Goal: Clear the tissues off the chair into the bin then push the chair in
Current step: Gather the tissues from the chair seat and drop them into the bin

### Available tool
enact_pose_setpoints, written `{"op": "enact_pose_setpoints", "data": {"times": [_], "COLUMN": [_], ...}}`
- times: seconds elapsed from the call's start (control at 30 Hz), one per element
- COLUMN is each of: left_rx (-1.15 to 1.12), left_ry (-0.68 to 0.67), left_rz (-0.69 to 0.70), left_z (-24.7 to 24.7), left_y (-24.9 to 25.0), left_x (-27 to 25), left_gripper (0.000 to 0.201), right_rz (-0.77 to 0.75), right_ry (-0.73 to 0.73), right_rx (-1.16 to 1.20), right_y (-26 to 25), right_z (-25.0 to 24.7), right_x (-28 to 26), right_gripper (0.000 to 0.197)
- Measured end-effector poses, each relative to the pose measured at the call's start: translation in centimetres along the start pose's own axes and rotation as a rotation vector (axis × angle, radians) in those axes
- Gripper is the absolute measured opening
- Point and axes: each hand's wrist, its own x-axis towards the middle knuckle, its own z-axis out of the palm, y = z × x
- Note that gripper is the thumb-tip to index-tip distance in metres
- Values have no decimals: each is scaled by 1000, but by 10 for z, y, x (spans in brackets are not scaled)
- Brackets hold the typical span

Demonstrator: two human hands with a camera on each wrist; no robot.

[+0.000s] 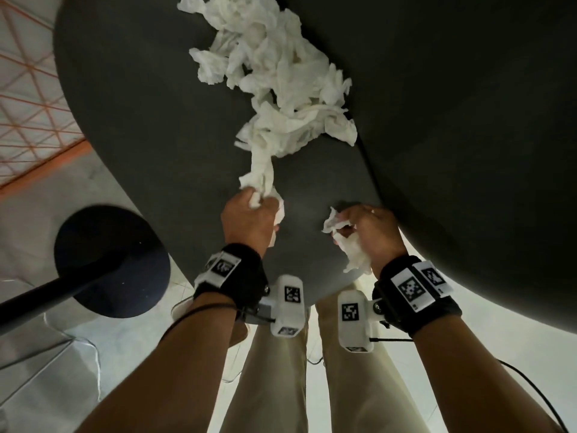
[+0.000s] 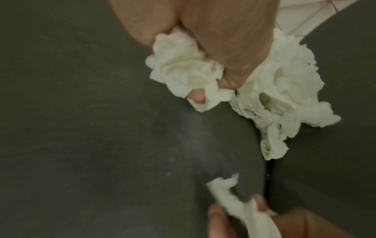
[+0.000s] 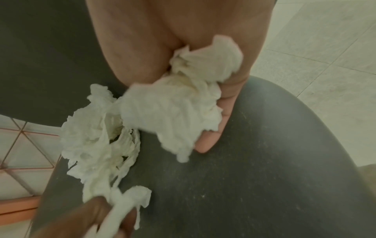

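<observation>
A dark grey chair seat (image 1: 150, 126) fills the head view, its backrest (image 1: 468, 120) rising at the right. A long heap of crumpled white tissues (image 1: 274, 73) lies along the seam between them. My left hand (image 1: 249, 210) grips the near end of a tissue strand that trails from the heap. My right hand (image 1: 368, 229) holds a separate wad of tissue (image 1: 349, 248) near the seat's front edge. In the left wrist view the fingers curl round a tissue clump (image 2: 183, 67). In the right wrist view a tissue wad (image 3: 179, 103) fills the palm.
A round dark pedestal base (image 1: 109, 260) with a black pole stands on the pale tiled floor at the left. An orange wire-frame object (image 1: 31, 104) is at the far left. My legs in beige trousers (image 1: 281, 385) stand against the seat's front edge. No bin is in view.
</observation>
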Motion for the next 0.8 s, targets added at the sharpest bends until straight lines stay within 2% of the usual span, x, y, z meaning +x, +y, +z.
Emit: {"op": "enact_pose_setpoints", "data": {"times": [0.1, 0.2, 0.4, 0.53, 0.6, 0.67, 0.73, 0.8], "left_rx": [16, -53, -9, -55, -47, -47, -79, -99], "left_ry": [41, 43, -23, -61, -97, -93, -51, 8], "left_rz": [-23, -52, -1, 8, 29, 10, -110, -215], "left_z": [-16, -26, -40, -48, -53, -56, -58, -62], "left_y": [-21, -33, -42, -43, -47, -58, -68, -76], "left_x": [-14, -27, -36, -39, -43, -46, -48, -48], "left_gripper": [15, 14, 49, 66, 60, 43, 22, 19], "right_rz": [29, -31, -241, -315, -337, -389, -455, -522], "right_ry": [29, 73, 105, 30, -27, -65, -116, -192], "right_rx": [44, -122, -351, -346, -353, -438, -534, -659], "right_y": [-2, 0, 3, -4, -8, -11, -14, -15], "right_z": [4, 8, 19, 32, 44, 55, 69, 85], "right_x": [-1, 2, 9, 11, 10, 11, 13, 13], "right_gripper": [18, 24, 11, 22, 23, 23, 28, 35]}}
